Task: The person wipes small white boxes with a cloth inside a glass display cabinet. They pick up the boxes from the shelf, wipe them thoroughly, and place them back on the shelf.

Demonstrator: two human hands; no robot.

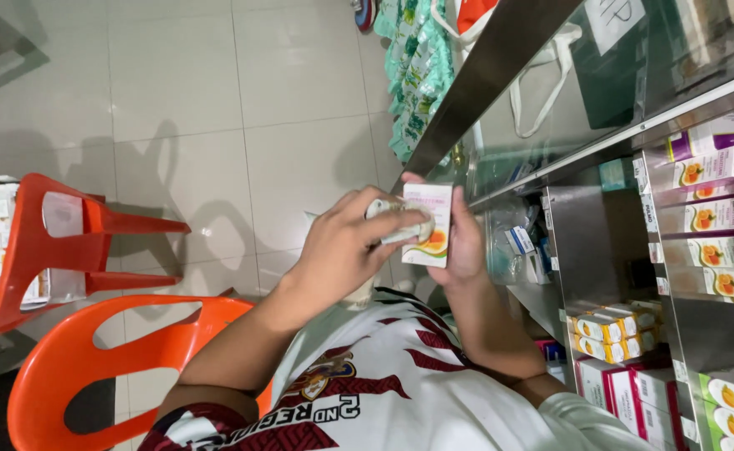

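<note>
Upside-down head view. The right hand (467,242) grasps a small white box (430,224) with an orange print, held up in front of the glass shelf (551,159). The left hand (342,250) is clenched on a small whitish item (396,219) pressed against the box; what it is, I can't tell. Risks: the box could slip, since it's held by one edge only; pressing too hard could dent the carton.

A white short-sleeved jersey (434,376) with dark red zigzag bands, a crest on the chest and dark lettering. Both forearms bare, no rings or watch showing.
</note>
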